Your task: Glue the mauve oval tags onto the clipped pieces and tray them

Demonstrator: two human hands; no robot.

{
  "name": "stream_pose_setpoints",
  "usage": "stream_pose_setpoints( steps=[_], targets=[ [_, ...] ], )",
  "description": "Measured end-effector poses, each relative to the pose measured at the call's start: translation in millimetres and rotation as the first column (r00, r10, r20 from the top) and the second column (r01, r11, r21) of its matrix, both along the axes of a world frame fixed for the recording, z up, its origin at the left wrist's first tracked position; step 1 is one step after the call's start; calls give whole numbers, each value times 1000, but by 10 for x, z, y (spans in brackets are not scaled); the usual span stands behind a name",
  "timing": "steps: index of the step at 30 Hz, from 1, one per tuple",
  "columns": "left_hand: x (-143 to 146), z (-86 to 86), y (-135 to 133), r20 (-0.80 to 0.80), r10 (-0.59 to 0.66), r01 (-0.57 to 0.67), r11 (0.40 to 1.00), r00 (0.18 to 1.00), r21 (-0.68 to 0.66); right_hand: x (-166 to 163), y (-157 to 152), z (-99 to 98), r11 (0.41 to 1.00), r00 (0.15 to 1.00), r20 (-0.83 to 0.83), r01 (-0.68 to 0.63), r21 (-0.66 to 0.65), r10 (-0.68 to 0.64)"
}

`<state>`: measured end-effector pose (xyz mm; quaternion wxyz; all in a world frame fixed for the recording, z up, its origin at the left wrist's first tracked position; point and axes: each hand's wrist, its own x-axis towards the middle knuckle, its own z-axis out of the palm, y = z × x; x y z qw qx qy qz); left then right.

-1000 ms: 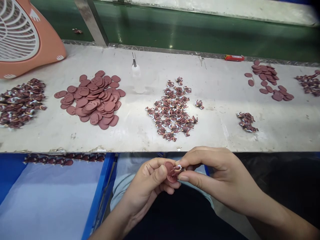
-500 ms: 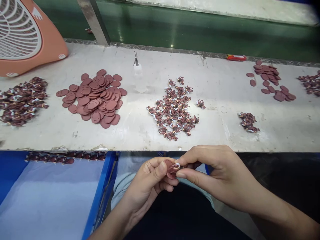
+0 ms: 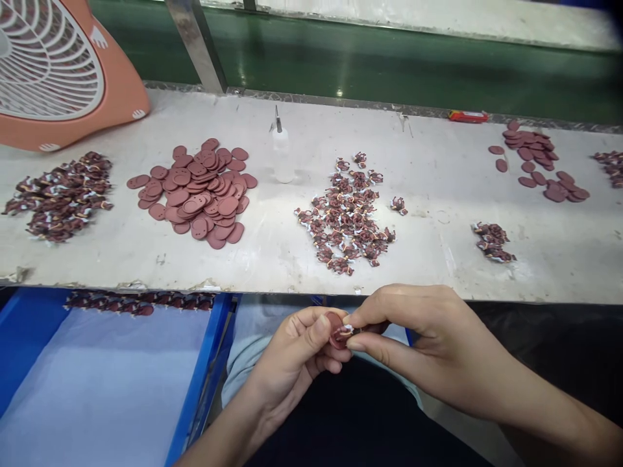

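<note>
The left hand [image 3: 296, 353] is nearly closed, its thumb pressing a flat brown-red oval base [image 3: 333, 320] against the curled fingers. The base is tilted, its long axis running mostly away from the wearer, leaning slightly from upper left to lower right. The right hand [image 3: 433, 337] is open only by the width of a small brown figurine [image 3: 347, 329], pinched between thumb and forefinger. The figurine lies across the face of the base, its long axis running roughly sideways, from the base toward the right fingertips; a pale patch shows at its upper side. Its front end is too small to make out, and whether the two pieces are joined I cannot tell. Both pieces are held above the lap, just off the near edge of the surface [image 3: 428, 272].

On the surface straight ahead lies a heap of figurines [image 3: 348, 224], pointing every way. To its left stands a white bottle [image 3: 281, 144] with a thin metal tip, then come a pile of oval bases [image 3: 199, 188], a further mass of figurines [image 3: 65, 201] and an orange fan [image 3: 124, 84]. To the right lie a small figurine cluster [image 3: 492, 241] and scattered bases [image 3: 533, 144], with a red object [image 3: 468, 117] near the back edge. Below left, a blue bin [image 3: 195, 389] holds figurines in rows [image 3: 141, 302] beside a pale sheet [image 3: 111, 376].
</note>
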<state>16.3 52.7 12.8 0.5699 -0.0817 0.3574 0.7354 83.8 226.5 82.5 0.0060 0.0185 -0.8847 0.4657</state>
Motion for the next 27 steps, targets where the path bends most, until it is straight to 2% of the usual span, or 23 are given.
stream_pose_setpoints(
  steps=[15, 20, 27],
  targets=[
    [24, 0, -65, 97, 64, -62, 998, 993, -27, -55, -88, 26, 1000, 999, 43, -16, 9, 16],
    [26, 17, -66, 103, 52, -53, 999, 993, 7, -62, -96, 31, 1000, 999, 36, -24, 13, 24],
    [39, 4, -75, 83, 59, -56, 998, 995, -38, -57, -89, 35, 1000, 1000, 16, -22, 4, 21]
  ],
)
